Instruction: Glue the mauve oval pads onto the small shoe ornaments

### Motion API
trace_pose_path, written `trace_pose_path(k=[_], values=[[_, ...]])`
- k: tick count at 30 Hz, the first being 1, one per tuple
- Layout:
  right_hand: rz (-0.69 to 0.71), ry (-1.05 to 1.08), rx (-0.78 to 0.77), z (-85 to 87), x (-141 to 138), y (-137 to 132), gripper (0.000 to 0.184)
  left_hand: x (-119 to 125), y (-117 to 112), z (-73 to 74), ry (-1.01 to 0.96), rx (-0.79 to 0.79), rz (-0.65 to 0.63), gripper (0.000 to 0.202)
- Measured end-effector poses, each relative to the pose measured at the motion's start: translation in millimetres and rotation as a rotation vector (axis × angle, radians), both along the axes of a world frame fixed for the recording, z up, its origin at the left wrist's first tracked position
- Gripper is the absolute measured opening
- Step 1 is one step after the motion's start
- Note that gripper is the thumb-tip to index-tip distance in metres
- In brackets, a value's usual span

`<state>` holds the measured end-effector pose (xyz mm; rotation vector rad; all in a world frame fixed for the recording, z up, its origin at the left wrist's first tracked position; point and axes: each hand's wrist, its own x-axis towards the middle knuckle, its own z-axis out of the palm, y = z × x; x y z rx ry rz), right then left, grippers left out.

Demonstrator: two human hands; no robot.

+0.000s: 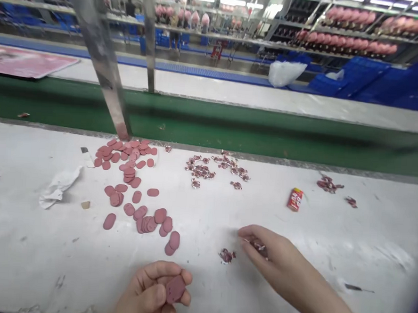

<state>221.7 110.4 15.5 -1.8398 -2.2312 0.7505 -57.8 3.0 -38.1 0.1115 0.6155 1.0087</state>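
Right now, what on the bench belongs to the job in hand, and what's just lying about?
Likely in the job:
flat pink piece in the left hand
loose oval pieces
small dark-red parts, some in the right hand

Seemingly just lying about:
red packet
crumpled white sheet
tan scrap

White lettering [295,198] marks the small red-and-yellow rectangular packet [294,200] on the white desk [205,213], too blurred to read.

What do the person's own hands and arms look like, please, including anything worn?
The left hand and right hand are ungloved, with no rings visible. The right forearm shows no sleeve, watch or marking; the left forearm is cut off by the frame.
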Motion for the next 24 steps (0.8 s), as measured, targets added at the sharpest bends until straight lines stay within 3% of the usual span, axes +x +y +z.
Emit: trace_pose_path(k=[4, 8, 13, 19, 21, 24], values=[[0.009, 0.057, 0.124, -34.1, 18.0, -44.0, 0.029, 13.3, 0.1, 5.0, -0.018, -0.011, -0.069, 0.036], [-0.008, 0.048, 0.237, -46.4, 26.3, -68.8, 0.024, 19.1, -0.5, 6.8, 0.018, -0.011, -0.081, 0.032], [-0.015, -0.005, 0.112, -38.8, 15.4, -63.7, 0.032, 19.3, 0.1, 8.4, 0.051, 0.022, -0.072, 0.026], [-0.055, -0.024, 0.008, -31.2, 10.9, -46.7, 0.024, 19.6, -1.5, 6.4, 0.008, -0.012, -0.042, 0.025], [-0.074, 0.055, -0.008, -23.7, 14.3, -52.6, 0.024, 19.1, -2.1, 5.3, -0.025, -0.017, -0.023, 0.025], [-0.137, 0.345, 0.042, -6.7, 2.5, -72.0, 0.021, 19.5, -2.3, 3.7, -0.077, 0.005, 0.002, 0.025]])
